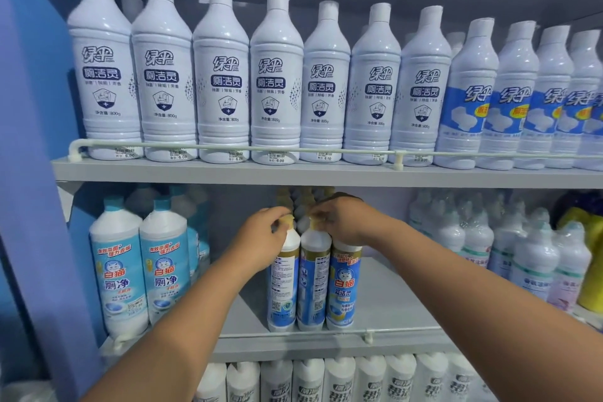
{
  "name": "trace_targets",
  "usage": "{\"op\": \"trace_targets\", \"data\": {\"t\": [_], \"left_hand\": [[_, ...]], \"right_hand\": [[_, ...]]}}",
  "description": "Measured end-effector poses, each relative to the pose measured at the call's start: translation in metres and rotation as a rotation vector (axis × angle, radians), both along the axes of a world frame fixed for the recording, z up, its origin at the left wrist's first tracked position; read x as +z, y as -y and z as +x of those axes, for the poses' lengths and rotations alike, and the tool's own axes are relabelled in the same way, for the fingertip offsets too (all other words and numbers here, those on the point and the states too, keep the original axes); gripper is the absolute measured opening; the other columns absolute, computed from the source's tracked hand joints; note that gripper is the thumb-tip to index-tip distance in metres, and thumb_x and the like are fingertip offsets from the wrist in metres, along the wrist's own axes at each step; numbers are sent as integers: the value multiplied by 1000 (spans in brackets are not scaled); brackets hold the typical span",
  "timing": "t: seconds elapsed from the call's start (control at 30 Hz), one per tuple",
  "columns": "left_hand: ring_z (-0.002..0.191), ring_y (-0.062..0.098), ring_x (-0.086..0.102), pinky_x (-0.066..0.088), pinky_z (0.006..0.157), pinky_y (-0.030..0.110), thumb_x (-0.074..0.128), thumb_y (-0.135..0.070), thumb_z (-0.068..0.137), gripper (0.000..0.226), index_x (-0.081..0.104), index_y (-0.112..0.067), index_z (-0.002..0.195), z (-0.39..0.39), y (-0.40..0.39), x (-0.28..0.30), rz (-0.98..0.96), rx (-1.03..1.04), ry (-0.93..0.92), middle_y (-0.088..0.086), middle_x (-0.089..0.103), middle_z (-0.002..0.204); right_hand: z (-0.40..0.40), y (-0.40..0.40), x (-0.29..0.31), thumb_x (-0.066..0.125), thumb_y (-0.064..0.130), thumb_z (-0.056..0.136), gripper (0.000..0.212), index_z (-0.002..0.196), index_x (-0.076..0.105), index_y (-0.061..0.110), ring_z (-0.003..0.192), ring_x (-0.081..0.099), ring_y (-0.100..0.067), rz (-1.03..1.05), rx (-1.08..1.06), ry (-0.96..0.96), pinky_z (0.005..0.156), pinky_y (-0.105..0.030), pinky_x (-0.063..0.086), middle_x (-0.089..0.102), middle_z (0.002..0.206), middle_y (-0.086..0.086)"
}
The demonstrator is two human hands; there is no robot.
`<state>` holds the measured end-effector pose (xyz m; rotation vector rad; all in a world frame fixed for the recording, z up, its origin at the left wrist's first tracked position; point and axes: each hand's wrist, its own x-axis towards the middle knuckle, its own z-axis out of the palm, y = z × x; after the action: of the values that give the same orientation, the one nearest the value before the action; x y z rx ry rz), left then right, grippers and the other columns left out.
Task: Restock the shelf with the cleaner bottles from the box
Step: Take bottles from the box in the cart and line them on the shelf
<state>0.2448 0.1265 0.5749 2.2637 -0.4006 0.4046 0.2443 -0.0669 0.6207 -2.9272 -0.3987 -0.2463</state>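
Note:
Three white cleaner bottles with blue and gold labels and yellow caps stand together on the middle shelf (385,310). My left hand (261,235) pinches the yellow cap of the left bottle (283,284). My right hand (342,219) grips the cap of the middle bottle (314,284). The right bottle (344,284) stands just under my right wrist, label facing me. More yellow-capped bottles line up behind them, partly hidden by my hands. The box is not in view.
Two light-blue bottles (140,271) stand at the shelf's left. Clear-wrapped white bottles (522,254) crowd its right. White bottles (274,81) fill the upper shelf behind a rail (228,147). A lower shelf holds more white bottles (326,382). A blue panel (36,173) borders the left.

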Motion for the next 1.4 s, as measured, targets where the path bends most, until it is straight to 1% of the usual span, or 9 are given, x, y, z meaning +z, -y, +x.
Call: {"op": "trace_targets", "data": {"t": [0.27, 0.4, 0.6, 0.83, 1.03, 1.17, 1.27, 1.33, 1.4], "left_hand": [[91, 13, 54, 41, 73, 26, 62, -31, 95, 26, 63, -24, 120, 6, -2, 0, 39, 102, -8, -2, 57, 113], [88, 10, 55, 41, 73, 24, 69, -33, 90, 26, 64, -21, 113, 6, -1, 0, -35, 101, -16, -5, 57, 106], [95, 10, 63, 47, 71, 23, 61, -23, 94, 27, 65, -27, 120, 8, -12, -4, -18, 25, -36, -7, 67, 108], [87, 4, 62, 48, 74, 23, 64, -26, 93, 22, 67, -31, 115, 8, -10, -6, -27, 31, -8, -14, 67, 98], [80, -2, 58, 46, 68, 20, 67, -26, 92, 19, 63, -32, 109, 7, -4, -7, -44, 50, 5, -16, 64, 94], [81, 2, 56, 46, 67, 23, 67, -28, 91, 14, 59, -32, 102, 6, -2, -12, -28, 60, 26, -12, 60, 97], [84, 3, 57, 46, 67, 22, 68, -28, 90, 15, 59, -32, 102, 7, -3, -17, -63, 46, 46, -8, 58, 101], [86, 6, 58, 46, 68, 23, 69, -28, 90, 16, 60, -32, 102, 7, -3, -17, -90, 43, 38, -6, 57, 102], [87, 8, 59, 46, 68, 23, 70, -27, 89, 16, 60, -31, 101, 7, -1, -18, -120, 45, 27, -4, 56, 104]], "right_hand": [[-3, -7, 4, 66, 38, 87, 15, 101, 71, 35, 96, 60, -19, 49, -10, 1, 79, -32, 52, 69, 105, 6], [-7, -11, 4, 61, 39, 91, 18, 100, 66, 24, 87, 57, -19, 29, 6, 40, 67, -30, 44, 65, 96, 1], [-7, -9, 6, 57, 29, 97, 29, 124, 66, 27, 96, 50, -14, 69, 65, 6, 78, -26, 38, 65, 125, 4], [-5, -10, 1, 62, 31, 93, 26, 117, 71, 28, 101, 59, -21, 85, 4, 61, 75, -26, 39, 70, 113, 2], [-5, -12, -4, 64, 39, 90, 24, 105, 72, 23, 92, 60, -23, 53, -61, 100, 69, -29, 46, 70, 99, -2], [-11, -9, -5, 55, 30, 94, 12, 96, 67, 29, 95, 58, -25, 51, -7, 44, 69, -31, 47, 65, 97, 0], [-11, -7, -4, 56, 30, 96, 19, 109, 68, 25, 99, 58, -25, 44, -4, 43, 77, -33, 49, 68, 109, -1], [-10, -8, -4, 58, 33, 95, 17, 104, 67, 22, 97, 58, -25, 5, -23, 67, 75, -32, 48, 70, 109, -4], [-10, -11, -4, 59, 37, 95, 28, 113, 70, 18, 99, 59, -27, -11, -47, 77, 79, -34, 50, 69, 108, -7]]}}
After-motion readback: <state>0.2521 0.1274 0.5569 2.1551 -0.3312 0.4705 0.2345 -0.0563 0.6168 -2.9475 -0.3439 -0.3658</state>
